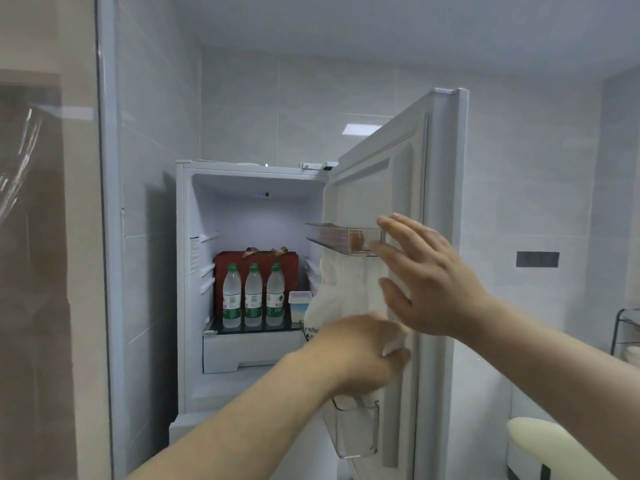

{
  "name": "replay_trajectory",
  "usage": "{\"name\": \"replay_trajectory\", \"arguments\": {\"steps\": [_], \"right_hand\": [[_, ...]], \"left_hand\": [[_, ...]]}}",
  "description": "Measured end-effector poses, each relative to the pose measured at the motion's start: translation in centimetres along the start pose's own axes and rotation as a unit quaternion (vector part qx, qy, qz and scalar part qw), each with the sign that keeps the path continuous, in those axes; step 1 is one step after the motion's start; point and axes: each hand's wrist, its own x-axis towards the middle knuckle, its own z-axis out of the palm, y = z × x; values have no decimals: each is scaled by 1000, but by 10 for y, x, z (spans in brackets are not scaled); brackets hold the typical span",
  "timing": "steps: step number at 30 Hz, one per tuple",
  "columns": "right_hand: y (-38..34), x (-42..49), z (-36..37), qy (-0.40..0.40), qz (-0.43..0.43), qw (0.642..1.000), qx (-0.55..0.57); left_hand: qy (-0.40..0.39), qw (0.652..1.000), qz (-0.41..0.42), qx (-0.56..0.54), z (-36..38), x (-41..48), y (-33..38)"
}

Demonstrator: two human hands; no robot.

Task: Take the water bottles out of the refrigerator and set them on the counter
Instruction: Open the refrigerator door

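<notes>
Reaching: both hands are up at the open door (398, 174), right of centre in the frame, and neither is on a bottle yet.
Bottles: three bottles (253, 295) stand upright in a row on the glass shelf (249, 329), centre-left of the frame, green caps up, touching or nearly so, in front of a red box (256, 259).
Direction: the bottles lie to the left of both hands and deeper into the fridge (194, 271); the judged next move is a reach leftward and inward.
Axis: each bottle's long axis is vertical, so a sideways wrap around the body would fit.
Nearer hand: the left hand (360, 355), lower centre, seems closer to the shelf than the right hand (426, 278), which is higher and further right.
Left grip: fingers curled at the door's inner edge by a white bag (339, 296); whether it clasps anything cannot be told.
Right grip: fingers spread and empty, in front of the door bin (343, 237).
Labels: green and white bands with red marks on the bottles, too small to read; the bag shows dark letters like "whe", cut off by the left hand.
Other: a small white tub (300, 304) sits right of the bottles.
Counter: not in view.
</notes>
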Motion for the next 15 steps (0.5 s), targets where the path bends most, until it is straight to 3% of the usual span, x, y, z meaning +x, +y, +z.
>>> {"name": "replay_trajectory", "arguments": {"steps": [4, 7, 11, 15], "right_hand": [[-54, 35, 43, -25, 55, 996, 60], [-82, 60, 89, -25, 140, 981, 130], [-110, 90, 162, 25, 292, 927, 233], [-127, 116, 234, 67, 370, 877, 300]], "left_hand": [[31, 997, -70, -27, -23, -29, -69], [100, 986, -130, -14, -34, -42, -144], [270, 946, -167, -61, -38, -56, -252], [340, 918, -157, -130, -32, -50, -334]]}}
